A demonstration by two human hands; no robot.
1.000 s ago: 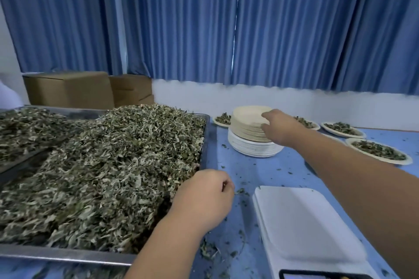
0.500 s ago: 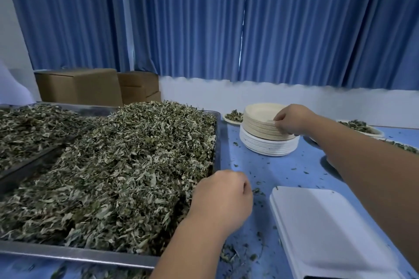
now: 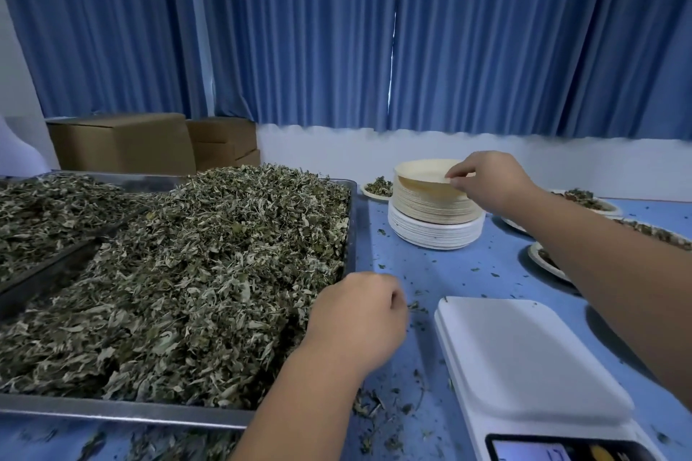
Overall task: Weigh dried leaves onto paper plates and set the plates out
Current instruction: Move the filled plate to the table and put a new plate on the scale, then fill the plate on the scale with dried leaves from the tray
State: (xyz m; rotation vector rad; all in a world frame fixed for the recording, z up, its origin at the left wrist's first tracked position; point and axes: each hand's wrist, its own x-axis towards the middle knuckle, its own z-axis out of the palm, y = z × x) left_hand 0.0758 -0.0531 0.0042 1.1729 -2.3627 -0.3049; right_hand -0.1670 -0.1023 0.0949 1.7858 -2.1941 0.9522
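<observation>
Right hand pinches the rim of the top paper plate, judged light and bendy, best peeled up by its edge; left hand is curled, and whether it holds anything cannot be told

Near tray: is sitting at the table's left, dried leaves lying heaped in it.
Second tray: is lying left of it.
Plate stack: is standing right of the near tray, behind the scale.
Filled plates: are lying right of the stack, one behind it.
Boxes: are standing behind the trays.
Right hand: is pinching the top plate on the stack.
</observation>
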